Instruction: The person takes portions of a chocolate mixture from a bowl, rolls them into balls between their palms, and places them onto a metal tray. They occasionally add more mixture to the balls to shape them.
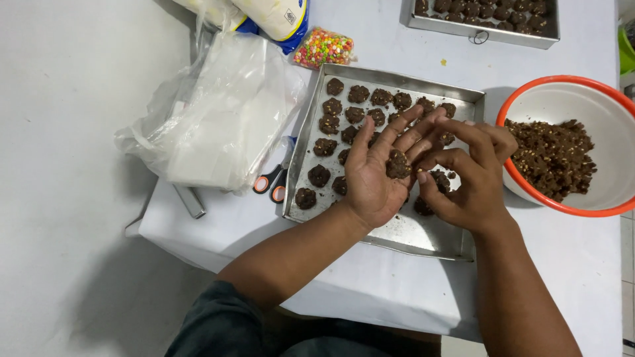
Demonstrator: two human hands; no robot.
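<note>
My left hand (377,168) is held palm up over a metal baking tray (423,235), fingers spread. A lump of dark chocolate dough (398,164) rests on its palm. The fingertips of my right hand (466,178) press against that lump from the right. Several rounded dough pieces (344,109) lie in rows on the tray, mostly on its left and far side. My hands hide part of the rows.
An orange-rimmed white bowl (562,99) with crumbly chocolate dough stands right of the tray. A second filled tray (483,30) sits at the far edge. Scissors (272,182), clear plastic bags (218,119) and a packet of coloured sprinkles (324,47) lie to the left.
</note>
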